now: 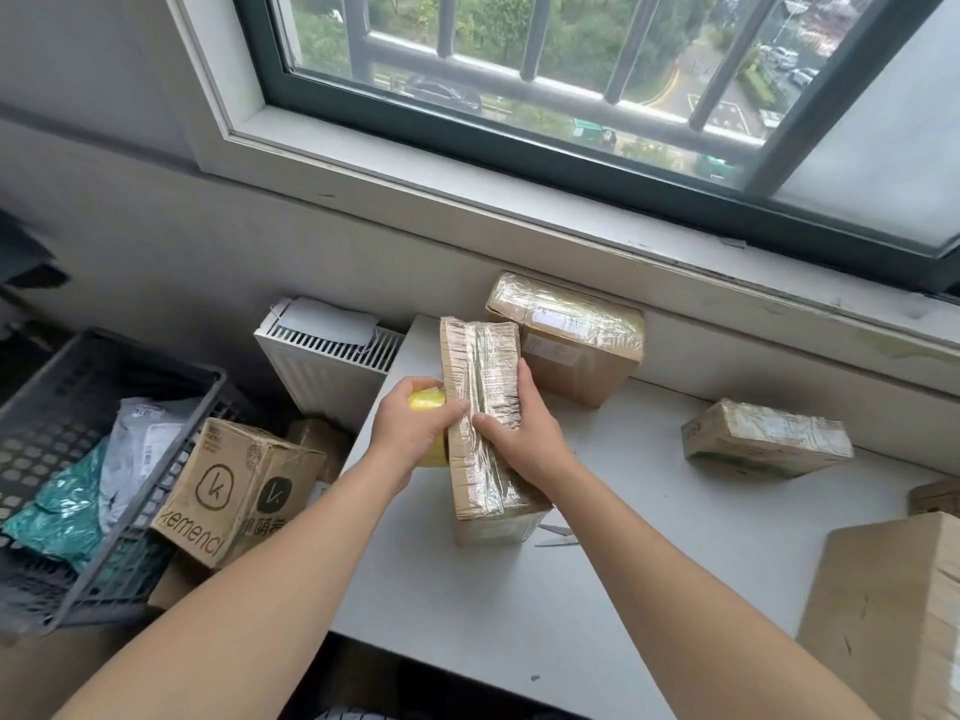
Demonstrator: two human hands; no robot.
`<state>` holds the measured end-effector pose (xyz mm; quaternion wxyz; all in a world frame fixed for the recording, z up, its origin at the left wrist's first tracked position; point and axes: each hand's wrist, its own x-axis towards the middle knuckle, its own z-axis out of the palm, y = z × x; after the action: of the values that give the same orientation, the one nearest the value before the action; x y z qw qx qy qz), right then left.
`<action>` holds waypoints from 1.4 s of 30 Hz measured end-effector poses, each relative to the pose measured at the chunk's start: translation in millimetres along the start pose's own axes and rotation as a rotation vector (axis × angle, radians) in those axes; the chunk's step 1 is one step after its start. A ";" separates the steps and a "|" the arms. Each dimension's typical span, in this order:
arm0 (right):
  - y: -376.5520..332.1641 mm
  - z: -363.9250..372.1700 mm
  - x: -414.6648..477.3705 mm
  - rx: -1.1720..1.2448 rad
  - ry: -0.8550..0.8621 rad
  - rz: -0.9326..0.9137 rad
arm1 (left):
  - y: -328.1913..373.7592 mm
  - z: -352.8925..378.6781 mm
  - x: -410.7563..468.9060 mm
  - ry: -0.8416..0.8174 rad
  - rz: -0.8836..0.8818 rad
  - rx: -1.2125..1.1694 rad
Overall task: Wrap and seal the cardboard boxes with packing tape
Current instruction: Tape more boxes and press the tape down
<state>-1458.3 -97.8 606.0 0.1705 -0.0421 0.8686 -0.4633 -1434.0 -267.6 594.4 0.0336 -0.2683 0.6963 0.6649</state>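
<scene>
Head view, the held box taken as dial centre. At 9 o'clock, off the counter, a dark slatted crate (78, 407) holds soft mail bags, with a printed carton (228, 491) leaning against its right wall. At 10 o'clock a white radiator (322, 371) stands just beside the counter's (519, 615) left edge, a face mask (327, 320) lying on top of it. The left hand (415, 431) is curled round a yellow tape roll (427, 400), held against the left edge of the cardboard box (480, 387). That box stands tilted on the counter near its left edge, its upper face glossy with tape. The right hand (522, 439) grips its right side, thumb pressed on the taped face. At 1 o'clock a second taped box (571, 340) sits against the wall under the sill, close behind the held one. At 3 o'clock, well apart, lies a third taped box (763, 439), with bare counter between. At 5 o'clock a large plain carton (893, 615) runs out of view at the right. Bare counter spreads at 6 o'clock to the near edge.
</scene>
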 end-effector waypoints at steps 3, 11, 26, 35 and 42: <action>-0.1 1.2 0.5 -0.037 0.028 -0.006 | -0.2 -0.8 1.2 -0.007 -0.003 -0.003; -11.1 5.2 10.0 -0.260 0.121 0.052 | 2.4 -7.3 3.8 -0.068 -0.010 -0.032; -6.4 -30.7 14.1 0.008 -0.333 0.094 | -4.3 -12.8 14.2 -0.071 -0.066 -0.086; -6.1 -18.8 7.3 0.048 -0.167 0.165 | -5.8 -15.6 10.7 -0.152 -0.124 -0.136; -5.9 -4.3 6.9 0.069 -0.093 0.107 | -5.6 -17.9 14.9 -0.168 -0.103 -0.068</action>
<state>-1466.8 -99.3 611.3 0.2367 -0.0114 0.8443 -0.4806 -1438.8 -289.2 585.3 0.1171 -0.2481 0.6533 0.7056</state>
